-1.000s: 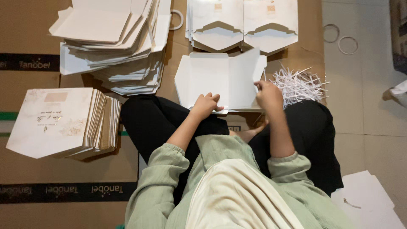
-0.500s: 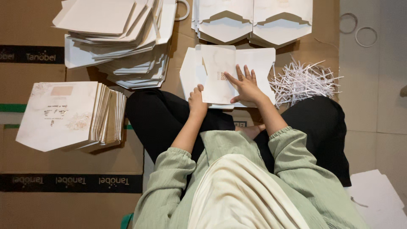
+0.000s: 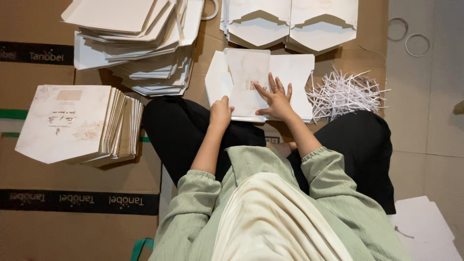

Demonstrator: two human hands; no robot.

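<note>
Just above the middle of the frame, on the flattened cardboard sheets (image 3: 96, 227) covering the floor, lies the white envelope blank (image 3: 295, 72) you are working on, with a white card (image 3: 246, 79) laid over its left half. Your right hand (image 3: 276, 99) rests flat on that card, fingers spread and pressing down, pinching nothing. Your left hand (image 3: 221, 112) sits curled at the card's lower left edge, touching it; you cannot tell from this view whether its fingers actually grip the paper. To the right of the blank, just beside it, sits a heap of white paper strips (image 3: 344, 92). At the top centre lie two piles of folded white envelopes (image 3: 290, 24), and at the upper left a loose stack of flat white blanks (image 3: 140, 43). At the left edge, a fanned stack of printed cream cards (image 3: 72, 121) rests well apart from your hands.
</note>
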